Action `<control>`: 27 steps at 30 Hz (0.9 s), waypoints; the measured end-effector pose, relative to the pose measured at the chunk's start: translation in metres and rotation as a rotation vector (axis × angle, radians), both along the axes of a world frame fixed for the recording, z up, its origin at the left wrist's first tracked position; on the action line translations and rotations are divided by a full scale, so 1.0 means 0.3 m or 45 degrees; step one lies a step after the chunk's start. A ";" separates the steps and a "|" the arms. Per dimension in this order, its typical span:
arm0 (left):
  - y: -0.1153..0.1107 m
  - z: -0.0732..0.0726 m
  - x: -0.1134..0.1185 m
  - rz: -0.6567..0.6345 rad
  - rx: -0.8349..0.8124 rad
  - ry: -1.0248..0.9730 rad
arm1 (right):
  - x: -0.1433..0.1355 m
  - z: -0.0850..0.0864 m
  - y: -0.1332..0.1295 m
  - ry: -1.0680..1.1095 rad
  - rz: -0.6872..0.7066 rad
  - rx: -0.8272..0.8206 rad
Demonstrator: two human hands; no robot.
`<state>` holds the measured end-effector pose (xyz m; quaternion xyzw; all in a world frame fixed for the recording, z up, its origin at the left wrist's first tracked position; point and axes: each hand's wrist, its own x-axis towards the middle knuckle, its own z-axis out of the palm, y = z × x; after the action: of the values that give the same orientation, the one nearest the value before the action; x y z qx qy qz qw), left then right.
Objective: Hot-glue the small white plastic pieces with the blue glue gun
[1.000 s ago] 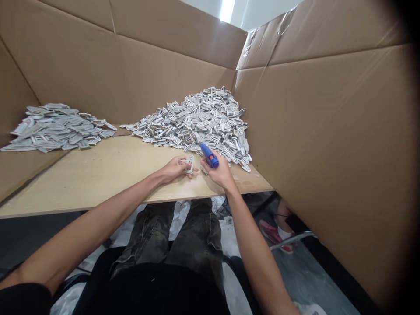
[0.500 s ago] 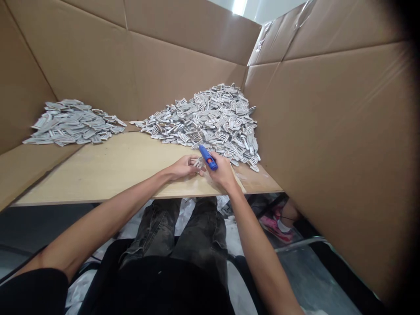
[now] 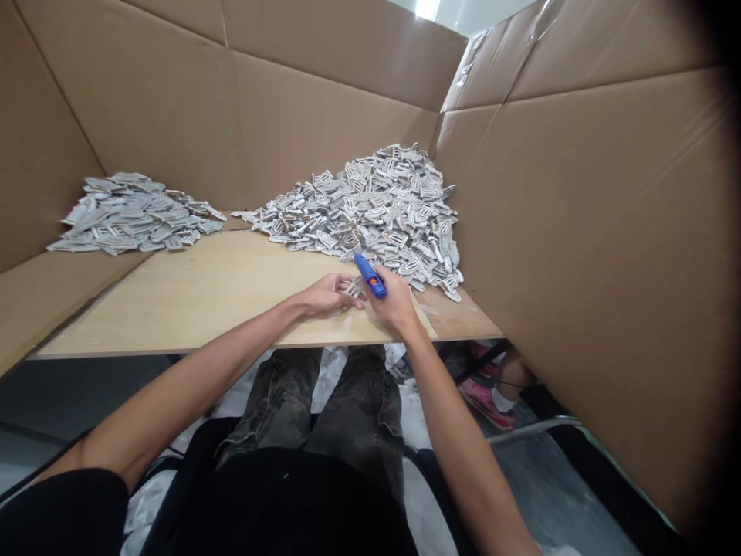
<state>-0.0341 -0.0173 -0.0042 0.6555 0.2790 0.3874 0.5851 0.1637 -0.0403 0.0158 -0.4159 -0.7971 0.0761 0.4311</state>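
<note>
My left hand (image 3: pixel 331 295) is closed on a small pale, flat slotted piece (image 3: pixel 353 288), held just above the front part of the wooden board (image 3: pixel 191 286). In my right hand (image 3: pixel 395 300) is a blue hand tool (image 3: pixel 369 275) with an orange-red part on its side. Its narrower end points away from me, toward the large pile. Both hands are close together, and the tool is right beside the slotted piece. Whether the two touch I cannot tell. My fingers partly hide the piece and the lower end of the tool.
A large pile of similar pale slotted pieces (image 3: pixel 387 205) rises just beyond my hands. A smaller pile (image 3: pixel 136 216) lies at the left. Tall cardboard walls (image 3: pixel 329 108) enclose the back and sides. Below the right edge shows another person's pink shoe (image 3: pixel 489 403).
The whole view has shifted slightly. Both hands keep nearly the same place, still with the slotted piece and the blue tool; the piece appears tilted a little differently.
</note>
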 end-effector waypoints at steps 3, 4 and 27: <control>-0.003 0.005 -0.003 -0.012 0.007 0.011 | -0.003 0.001 -0.003 0.000 0.017 0.000; -0.003 0.007 -0.004 -0.015 0.010 0.015 | -0.004 0.002 -0.004 0.002 0.025 0.001; 0.047 -0.033 0.010 0.386 -0.310 -0.327 | 0.014 0.007 0.009 0.039 0.064 0.031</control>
<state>-0.0310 -0.0031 -0.0140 0.4759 0.3421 0.5147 0.6257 0.1677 -0.0378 0.0179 -0.3893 -0.8015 0.0834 0.4462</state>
